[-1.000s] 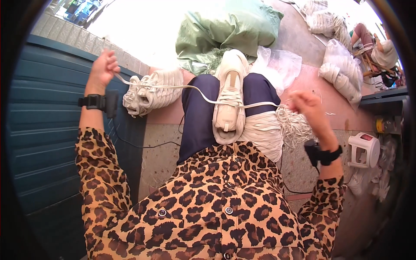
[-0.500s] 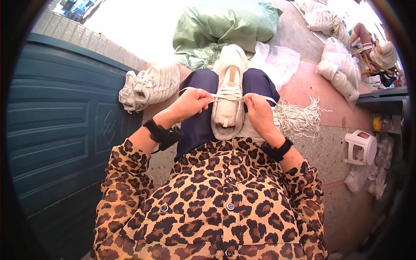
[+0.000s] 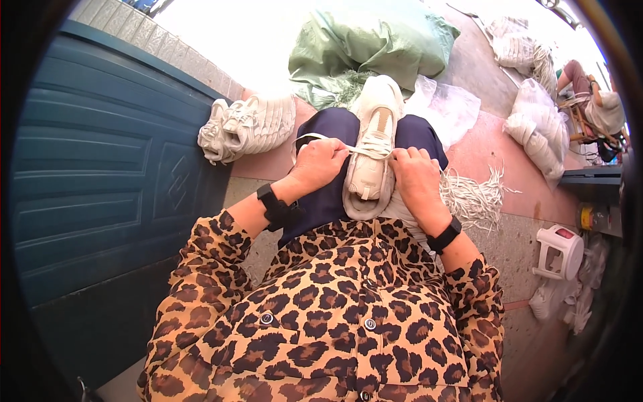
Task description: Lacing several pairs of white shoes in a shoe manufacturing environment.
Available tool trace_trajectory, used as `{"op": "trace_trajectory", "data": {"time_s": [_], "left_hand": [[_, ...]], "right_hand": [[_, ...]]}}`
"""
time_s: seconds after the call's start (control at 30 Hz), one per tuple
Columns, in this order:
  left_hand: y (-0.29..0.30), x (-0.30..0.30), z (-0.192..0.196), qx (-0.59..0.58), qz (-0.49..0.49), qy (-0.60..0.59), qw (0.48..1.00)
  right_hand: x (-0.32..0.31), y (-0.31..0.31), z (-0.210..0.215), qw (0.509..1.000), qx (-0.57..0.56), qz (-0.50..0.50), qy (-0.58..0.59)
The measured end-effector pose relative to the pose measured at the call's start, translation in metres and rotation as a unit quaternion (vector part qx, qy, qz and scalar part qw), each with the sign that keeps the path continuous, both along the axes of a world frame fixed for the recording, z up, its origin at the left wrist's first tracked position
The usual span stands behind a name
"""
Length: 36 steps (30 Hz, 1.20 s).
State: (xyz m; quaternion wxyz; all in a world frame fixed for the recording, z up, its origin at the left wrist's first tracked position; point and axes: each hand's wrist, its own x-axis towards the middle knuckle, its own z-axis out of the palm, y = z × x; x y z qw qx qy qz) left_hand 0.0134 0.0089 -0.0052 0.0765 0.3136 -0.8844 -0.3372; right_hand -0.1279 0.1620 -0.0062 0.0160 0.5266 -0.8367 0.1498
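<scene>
A cream-coloured sneaker (image 3: 380, 114) lies between my knees, its toe pointing away from me and its heel opening toward my belly. White lace crosses its upper in several rows. At the shoe's left side, my left hand (image 3: 319, 163) pinches a shoelace (image 3: 360, 150) that is stretched across the tongue. A loose length of lace loops out to the left past that hand. Against the right side of the laces is my right hand (image 3: 420, 182), fingers curled and pinching lace too; its fingertips are partly hidden by the hand itself.
Several white sneakers (image 3: 258, 127) stand in a row to the left, beside a blue panelled door (image 3: 87, 167). A bundle of white laces (image 3: 475, 201) lies to the right. Ahead is a green sack (image 3: 375, 40). A white stool (image 3: 559, 251) and stuffed bags (image 3: 536, 127) are at right; another person sits beyond.
The whole view has shifted, so things sit further right and a little lower. Both hands remain at the laces, and the right fingers now curl closer over the shoe's edge.
</scene>
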Motion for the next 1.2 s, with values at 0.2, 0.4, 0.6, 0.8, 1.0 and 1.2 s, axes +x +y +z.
{"op": "trace_trajectory", "data": {"time_s": [0.2, 0.4, 0.6, 0.8, 1.0, 1.2], "left_hand": [[0.003, -0.004, -0.005, -0.03, -0.028, 0.006, 0.999], [0.005, -0.009, 0.003, -0.155, -0.033, 0.044, 0.986], [0.025, 0.005, 0.015, -0.234, -0.063, -0.036, 0.969], [0.004, 0.003, 0.011, -0.114, -0.116, -0.02, 0.986], [0.011, -0.014, 0.019, -0.195, -0.126, 0.094, 0.968], [0.024, -0.046, 0.02, -0.268, -0.212, 0.032, 0.939]], "right_hand": [[-0.003, 0.001, 0.0, 1.0, -0.017, -0.003, 0.007], [0.001, 0.002, 0.007, 1.0, 0.022, 0.013, 0.008], [0.014, 0.007, 0.007, 0.998, 0.066, 0.011, 0.001], [0.003, 0.009, -0.003, 0.992, -0.006, 0.043, -0.12], [0.006, 0.01, -0.006, 0.951, -0.174, 0.013, -0.256], [0.003, 0.007, -0.005, 0.952, -0.145, 0.015, -0.27]]}}
